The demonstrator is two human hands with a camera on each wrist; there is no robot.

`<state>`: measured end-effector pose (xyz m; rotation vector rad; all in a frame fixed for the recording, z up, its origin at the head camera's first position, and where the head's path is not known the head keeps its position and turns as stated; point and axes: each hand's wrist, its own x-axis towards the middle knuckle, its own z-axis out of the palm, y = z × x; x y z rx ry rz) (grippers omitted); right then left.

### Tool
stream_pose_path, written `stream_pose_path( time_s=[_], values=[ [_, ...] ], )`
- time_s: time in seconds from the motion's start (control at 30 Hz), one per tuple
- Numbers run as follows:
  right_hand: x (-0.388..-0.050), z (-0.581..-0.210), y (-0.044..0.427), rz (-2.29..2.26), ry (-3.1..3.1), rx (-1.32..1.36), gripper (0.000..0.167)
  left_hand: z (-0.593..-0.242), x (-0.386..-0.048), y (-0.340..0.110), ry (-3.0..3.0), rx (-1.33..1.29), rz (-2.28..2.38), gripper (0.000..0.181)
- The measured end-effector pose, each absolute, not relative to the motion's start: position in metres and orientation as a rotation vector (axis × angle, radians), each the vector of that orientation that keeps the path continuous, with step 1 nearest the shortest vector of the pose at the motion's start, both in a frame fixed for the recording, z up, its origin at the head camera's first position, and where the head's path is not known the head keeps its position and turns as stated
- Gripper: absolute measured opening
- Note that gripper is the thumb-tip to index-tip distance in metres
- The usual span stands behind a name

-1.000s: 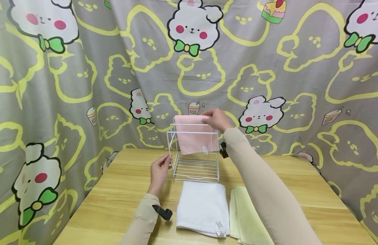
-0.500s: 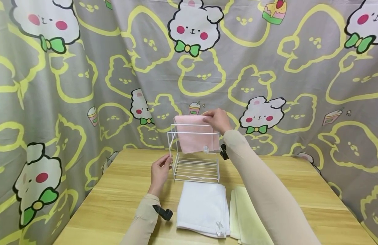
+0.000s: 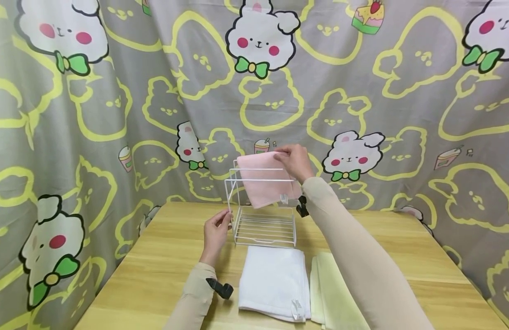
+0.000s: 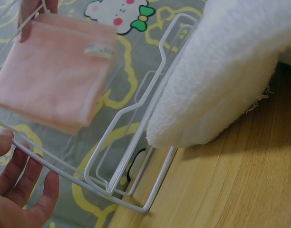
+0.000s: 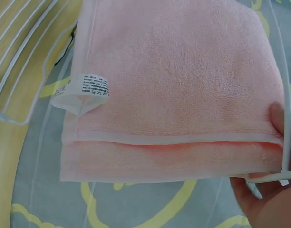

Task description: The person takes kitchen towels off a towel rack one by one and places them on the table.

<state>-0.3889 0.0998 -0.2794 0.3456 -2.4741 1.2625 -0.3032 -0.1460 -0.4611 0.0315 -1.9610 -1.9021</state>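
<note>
A pink towel (image 3: 264, 190), folded and with a white label, hangs behind the front top bars of a small white wire rack (image 3: 262, 180). My right hand (image 3: 296, 162) pinches the towel at its upper right corner, and its top edge slopes up toward that hand. In the right wrist view, fingers lie on both sides of the towel (image 5: 183, 80) beside the rack's wire. At the rack's left side, my left hand (image 3: 216, 230) holds the upright; in the left wrist view, the thumb and fingers (image 4: 49, 192) are around that wire.
A folded white towel (image 3: 275, 282) lies right in front of the rack. To its right is a yellow towel (image 3: 334, 293), partly under my right forearm. The wooden table (image 3: 155, 275) ends at a patterned grey curtain (image 3: 279, 110) behind the rack.
The pink towel's right side has risen slightly and its lower edge has swung right, so it now hangs tilted. My left hand stays at the rack's upright.
</note>
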Motion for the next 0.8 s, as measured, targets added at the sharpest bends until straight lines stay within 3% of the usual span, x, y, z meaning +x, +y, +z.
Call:
stream_pose_path(
  time_s=[0.8],
  values=[
    [-0.369, -0.249, 0.112, 1.383, -2.263, 0.383, 0.024, -0.462, -0.302, -0.146, -1.947, 0.046, -1.913, 0.027]
  ],
)
